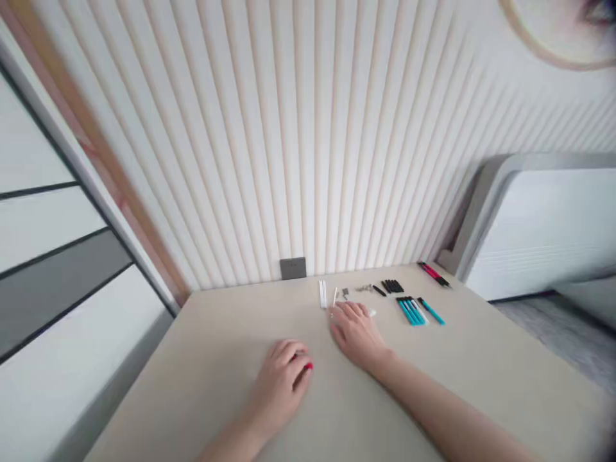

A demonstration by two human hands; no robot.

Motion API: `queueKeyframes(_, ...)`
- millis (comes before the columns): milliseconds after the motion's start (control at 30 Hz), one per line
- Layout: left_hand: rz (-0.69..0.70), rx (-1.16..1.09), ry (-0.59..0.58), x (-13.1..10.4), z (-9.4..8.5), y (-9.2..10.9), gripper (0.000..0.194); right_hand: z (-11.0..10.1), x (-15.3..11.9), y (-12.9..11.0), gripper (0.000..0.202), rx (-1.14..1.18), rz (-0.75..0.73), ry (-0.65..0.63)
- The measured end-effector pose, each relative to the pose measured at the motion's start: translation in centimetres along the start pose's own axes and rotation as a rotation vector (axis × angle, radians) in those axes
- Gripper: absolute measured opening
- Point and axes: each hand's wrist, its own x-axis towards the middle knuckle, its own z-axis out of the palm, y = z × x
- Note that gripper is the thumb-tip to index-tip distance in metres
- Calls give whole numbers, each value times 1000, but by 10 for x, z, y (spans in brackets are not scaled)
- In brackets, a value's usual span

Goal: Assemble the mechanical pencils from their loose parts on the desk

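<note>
- Presently, parts occupy the far right area of the table [221,359], below the ribbed wall [283,141] and its dark socket [293,268].
- Far edge, left to right: white rods [323,294] side by side, a lone rod [335,296], grey bits [345,292], silver bits [364,288], one black piece [379,290], a black row [393,285].
- Nearer, right of the right hand: a teal row [409,311] with a pale piece in it, and a single teal piece [432,311] just beside.
- Far right corner: red-and-black pens [434,274]; the bed [543,224] stands beyond.
- The right hand stands in the way of a white item [372,312], which shows only at its edge. Grey and silver bits are too small to identify.
- The fingers cover most of the red piece [308,366]; its full form is hidden.
- Left hand [285,371]: curled closed around the red piece, near the table's middle.
- Right hand [355,328]: palm down, fingers slightly bent, at the white item; cannot tell whether it grips anything.
</note>
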Motion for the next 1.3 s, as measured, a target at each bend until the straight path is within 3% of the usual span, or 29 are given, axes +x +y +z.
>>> queueKeyframes(233, 7, 12, 22, 3, -3, 0, 13, -1, 2, -1, 22, -38, -49, -13)
queueKeyframes(500, -55, 49, 77, 3, -1, -9, 16, -6, -7, -3, 26, -144, 101, -52)
queueKeyframes(733, -22, 16, 86, 4, -3, -5, 22, -11, -11, 2, 20, -136, 169, -136)
queueKeyframes(933, -2, 17, 90, 3, -3, -4, 29, -16, -14, 4, 17, -16, -51, -198)
queueKeyframes(1067, -9, 25, 64, 3, -3, -5, 32, -17, -14, -2, 19, 126, -297, -183)
queueKeyframes(1133, -7, 29, 38, 3, -3, -4, 32, -19, -13, -2, 20, 164, -331, -147)
queueKeyframes(1300, -5, 13, -16, 3, -5, -3, 26, -22, -7, 24, 24, 57, -59, -41)
